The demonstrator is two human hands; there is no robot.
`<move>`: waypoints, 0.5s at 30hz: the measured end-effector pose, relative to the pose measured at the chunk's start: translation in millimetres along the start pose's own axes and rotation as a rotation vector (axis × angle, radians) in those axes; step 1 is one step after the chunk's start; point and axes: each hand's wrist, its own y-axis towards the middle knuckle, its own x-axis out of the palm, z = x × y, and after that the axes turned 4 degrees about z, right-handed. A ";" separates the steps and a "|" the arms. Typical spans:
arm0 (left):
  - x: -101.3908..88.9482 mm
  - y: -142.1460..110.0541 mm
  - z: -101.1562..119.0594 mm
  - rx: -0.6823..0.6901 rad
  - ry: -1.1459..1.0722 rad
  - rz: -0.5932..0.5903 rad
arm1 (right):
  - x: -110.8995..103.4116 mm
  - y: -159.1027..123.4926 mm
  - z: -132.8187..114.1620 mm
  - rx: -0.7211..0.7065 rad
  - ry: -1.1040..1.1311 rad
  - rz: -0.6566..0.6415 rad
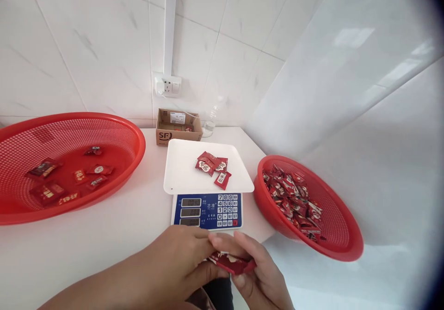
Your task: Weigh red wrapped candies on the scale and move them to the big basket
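Observation:
Both of my hands meet in front of the scale, around a red printed packet (233, 263). My left hand (180, 254) has its fingers and thumb closed on the packet's left end. Its right end is pinched between the fingers and thumb of my right hand (259, 273). Just beyond them is the digital scale (207, 212) with a blue keypad panel. Several small red sachets (212, 167) lie bunched on its white weighing tray (180, 176). My fingers hide part of the packet.
A large red mesh basket (133, 139) holding several packets stands at the left. Another red basket (342, 227), heaped with red packets, sits at the right. Behind the scale are a small cardboard box (178, 137), a clear bottle (212, 116) and a wall socket (168, 86).

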 end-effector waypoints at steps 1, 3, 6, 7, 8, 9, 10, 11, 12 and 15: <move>-0.9 -1.2 -1.3 -0.003 0.042 0.019 | -1.9 5.6 2.5 -0.041 -0.027 -0.015; -3.6 -4.3 -5.4 -0.033 0.173 0.020 | -6.2 16.9 6.8 -0.132 -0.063 -0.060; -7.2 -7.4 -11.1 -0.043 0.283 -0.006 | -9.5 27.1 12.0 -0.102 -0.053 -0.077; -8.1 -7.5 -12.1 -0.034 0.283 -0.005 | -9.1 28.1 14.0 -0.029 -0.021 -0.073; -8.9 -7.1 -12.6 -0.031 0.274 -0.001 | -8.0 28.1 16.4 0.062 0.029 -0.083; -9.8 -6.3 -12.9 -0.040 0.259 0.002 | -6.4 27.7 19.2 0.153 0.090 -0.096; -11.1 -5.3 -13.2 -0.069 0.242 0.014 | -4.4 27.3 22.4 0.237 0.145 -0.092; -12.8 -4.0 -13.7 -0.114 0.228 0.037 | -2.4 27.6 26.1 0.302 0.179 -0.068; -15.0 -2.8 -14.7 -0.170 0.225 0.079 | -0.6 29.1 30.2 0.347 0.182 -0.026; -24.6 -1.1 -20.7 -0.345 0.300 0.312 | 2.9 43.4 44.1 0.380 0.016 0.142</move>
